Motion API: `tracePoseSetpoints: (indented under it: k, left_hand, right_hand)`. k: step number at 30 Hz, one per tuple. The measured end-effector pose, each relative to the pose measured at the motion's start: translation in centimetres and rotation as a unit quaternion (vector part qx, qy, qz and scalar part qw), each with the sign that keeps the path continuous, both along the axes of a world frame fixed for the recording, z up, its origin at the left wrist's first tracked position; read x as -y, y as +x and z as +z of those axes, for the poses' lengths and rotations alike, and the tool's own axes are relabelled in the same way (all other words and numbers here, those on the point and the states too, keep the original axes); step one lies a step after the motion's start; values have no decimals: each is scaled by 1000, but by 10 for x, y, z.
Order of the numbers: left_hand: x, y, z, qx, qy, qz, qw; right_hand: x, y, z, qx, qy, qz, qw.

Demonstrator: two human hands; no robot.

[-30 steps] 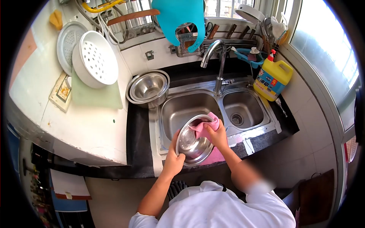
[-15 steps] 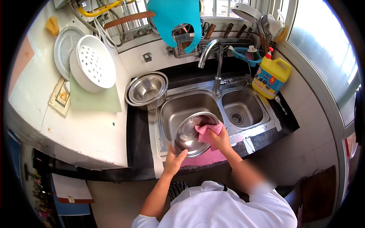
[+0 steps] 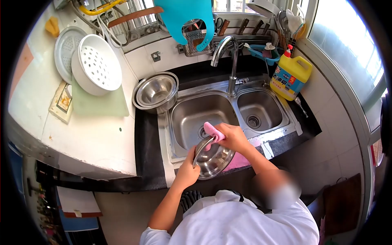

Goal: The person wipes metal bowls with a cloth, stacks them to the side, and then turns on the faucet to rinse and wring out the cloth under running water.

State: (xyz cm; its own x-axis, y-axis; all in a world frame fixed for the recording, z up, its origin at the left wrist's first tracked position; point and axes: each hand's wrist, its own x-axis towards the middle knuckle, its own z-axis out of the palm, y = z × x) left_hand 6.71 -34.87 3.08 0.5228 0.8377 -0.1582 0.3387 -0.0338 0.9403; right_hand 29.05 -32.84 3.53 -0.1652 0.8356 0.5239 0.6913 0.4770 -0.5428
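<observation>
A stainless steel bowl (image 3: 218,161) is tilted on its side over the front edge of the sink, its outer side toward me. My left hand (image 3: 188,169) grips its rim at the left, fingers closed. On the far part of the rim, my right hand (image 3: 232,136) is closed round a pink cloth (image 3: 213,131), which is folded over the metal edge. Behind the bowl lies the large basin of the double sink (image 3: 179,122), its drain partly hidden. A second pink cloth (image 3: 239,162) lies on the counter's front edge, partly covered by the bowl.
Nested steel bowls (image 3: 157,93) stand left of the sink. A chrome faucet (image 3: 232,65) rises behind it. At the right stands a yellow detergent jug (image 3: 290,77). A white colander (image 3: 97,65) leans at the left, and knives (image 3: 243,26) hang by the window.
The bowl has turned from showing its inside to showing its outer side. My right hand and the cloth moved from the bowl's inside up to its rim.
</observation>
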Motion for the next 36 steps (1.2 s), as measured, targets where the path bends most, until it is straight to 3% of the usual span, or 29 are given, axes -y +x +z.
tracePoseSetpoints:
  k: [1, 4, 5, 7, 9, 12, 17, 19, 22, 23, 25, 26, 27, 28, 29, 31, 32, 34, 36]
  left_hand:
    - [2, -2, 0, 7, 21, 14, 1000]
    - [4, -6, 3, 38, 62, 41, 996]
    - [4, -6, 4, 66, 83, 51, 993]
    - [5, -5, 6, 80, 99, 62, 990]
    - [6, -1, 4, 96, 115, 71, 986]
    - [7, 7, -8, 124, 92, 101, 983]
    - [13, 34, -31, 212, 160, 152, 952]
    - [14, 37, -47, 216, 170, 155, 949]
    - [12, 28, -60, 229, 141, 131, 954]
    - [9, 23, -56, 228, 141, 131, 954]
    - [0, 8, -48, 271, -7, 67, 960]
    - [-10, -2, -45, 227, 74, 47, 970]
    - [-12, -9, -40, 227, 74, 49, 970]
    - [-10, -13, -21, 206, 15, 38, 978]
    - [-9, -17, -11, 183, -45, 26, 982]
    - [-16, -17, -22, 138, -9, -10, 990]
    - [-16, -13, -25, 96, 26, -16, 995]
    - [-14, -6, -29, 32, 61, 18, 997]
    - [-7, -3, -25, 23, 84, 33, 996]
  right_hand:
    - [-2, 1, -8, 0, 0, 1, 1000]
    - [3, -3, -22, -215, -141, -78, 963]
    - [3, -6, -31, -215, -142, -77, 963]
    - [-1, -17, -52, -396, -88, -111, 907]
    - [1, -27, -62, -430, -79, -120, 891]
    - [7, -43, -68, -564, -115, -162, 802]
    - [23, -84, -80, -776, -252, -41, 577]
    - [29, -88, -72, -787, -274, -42, 552]
    - [26, -70, -84, -744, -278, -41, 606]
    - [23, -61, -86, -711, -256, -71, 651]
    - [18, -32, -84, -595, -206, -124, 767]
    - [13, -19, -83, -522, -144, -134, 830]
    - [8, -7, -83, -441, -80, -143, 882]
    - [14, 4, -64, -293, -136, -181, 929]
    - [17, 8, -45, -197, -146, -184, 952]
    - [20, 11, -24, -77, -127, -118, 982]
    - [19, 10, -16, -76, -127, -118, 982]
    - [15, 9, -2, 30, 33, -15, 999]
    - [11, 11, 4, 10, 54, -20, 998]
